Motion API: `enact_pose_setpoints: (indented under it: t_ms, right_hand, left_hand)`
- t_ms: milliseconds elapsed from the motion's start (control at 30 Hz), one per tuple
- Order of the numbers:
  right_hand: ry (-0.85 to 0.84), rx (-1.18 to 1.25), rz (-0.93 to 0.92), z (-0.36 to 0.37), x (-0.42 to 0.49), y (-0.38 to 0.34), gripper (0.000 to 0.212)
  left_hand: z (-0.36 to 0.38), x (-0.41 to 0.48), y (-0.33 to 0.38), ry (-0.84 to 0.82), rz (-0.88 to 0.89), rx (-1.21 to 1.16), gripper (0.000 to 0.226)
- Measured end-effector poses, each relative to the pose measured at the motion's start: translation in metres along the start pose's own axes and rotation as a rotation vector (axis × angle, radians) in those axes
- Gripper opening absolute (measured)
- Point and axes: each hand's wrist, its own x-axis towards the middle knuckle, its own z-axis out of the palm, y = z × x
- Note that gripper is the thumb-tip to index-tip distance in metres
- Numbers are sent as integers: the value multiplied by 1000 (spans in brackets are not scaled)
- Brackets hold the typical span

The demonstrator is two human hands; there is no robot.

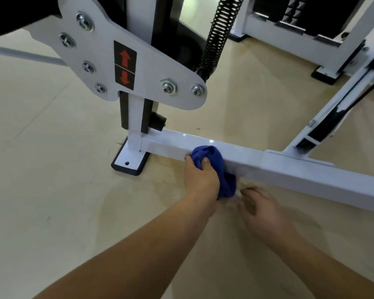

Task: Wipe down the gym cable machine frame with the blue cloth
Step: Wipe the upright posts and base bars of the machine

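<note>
Gripped bunched in the left hand [200,175], the blue cloth [212,156], likely soft and light, presses the white frame bar [289,169]; the right hand [261,208] hangs slack, empty.

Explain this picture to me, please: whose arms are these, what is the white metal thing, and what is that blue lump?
No robot here: the single picture comes from a camera worn on a person's head, looking down at their own arms. The left hand grips a bunched blue cloth against the low white bar of a gym cable machine, near the upright's foot plate. The right hand, blurred, holds nothing, fingers loose, just below the bar. Above are a white bolted plate with red arrows and a black spring. Everything stands on a beige floor.
</note>
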Motion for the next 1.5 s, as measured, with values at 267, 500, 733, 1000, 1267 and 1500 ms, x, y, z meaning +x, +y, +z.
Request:
enact_pose_setpoints:
  t_ms: [267,500,733,1000,1267,1500]
  right_hand:
    - [-22,-111,150,-36,-35,42,43]
    - [-53,-133,392,-43,-67,94,67]
    - [-132,-163,328,-48,-76,116,92]
    - [-101,-175,312,-36,-74,124,96]
    - [-85,-197,295,-36,-75,127,97]
    - [2,-155,284,-35,-78,122,99]
  left_hand:
    - [44,-14,-5,51,-132,-195,27]
    - [120,-78,-26,-141,-34,314,49]
    - [78,-33,-14,138,-109,-497,18]
    - [142,-94,-31,-208,-171,-218,28]
    - [106,-72,-18,75,-253,-524,13]
    - [180,-118,-49,-250,-362,-258,34]
